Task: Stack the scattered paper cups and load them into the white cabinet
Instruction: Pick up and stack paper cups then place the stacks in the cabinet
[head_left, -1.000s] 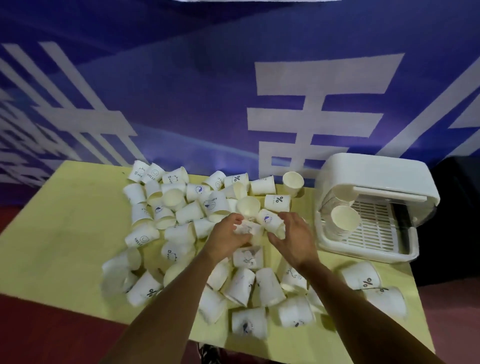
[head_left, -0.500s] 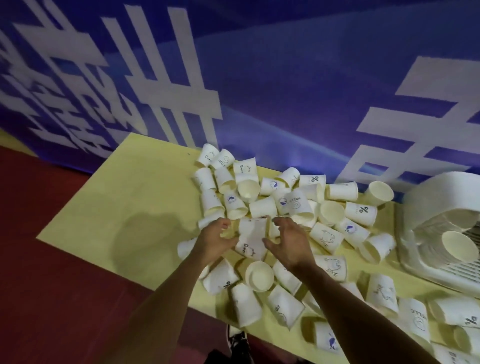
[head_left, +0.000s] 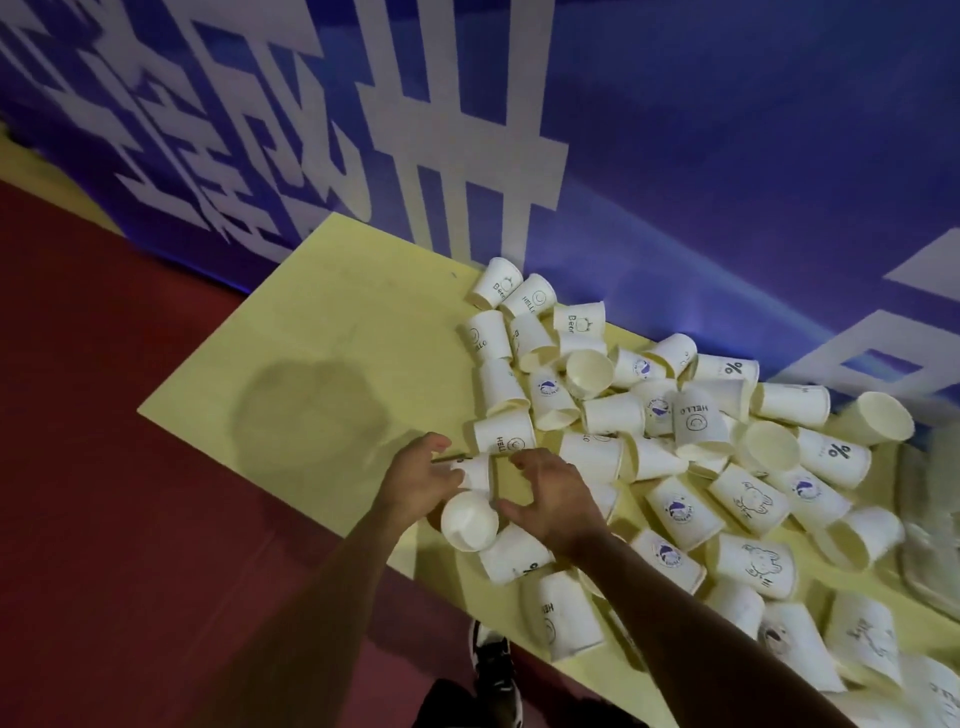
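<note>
Several white paper cups (head_left: 691, 423) lie scattered on their sides across the yellow table (head_left: 332, 338), some printed with "HELLO", "%" or small drawings. At the pile's left end, my left hand (head_left: 415, 483) curls round a cup (head_left: 475, 472) lying on the table. Just below it, an open-mouthed cup (head_left: 469, 521) rests against that hand. My right hand (head_left: 553, 501) hovers beside both cups with spread, slightly bent fingers and holds nothing. A blurred pale edge of the white cabinet (head_left: 930, 525) shows at the far right.
A blue wall banner (head_left: 675, 156) with large white characters stands right behind the table. The table's left part carries only a shadow. Red floor (head_left: 130, 519) lies to the left and in front, and a dark shoe (head_left: 493, 670) shows under the near edge.
The view has swung left, so the cabinet has slid almost out of sight. Both hands have moved from the pile's middle to its left end, and the right hand has opened.
</note>
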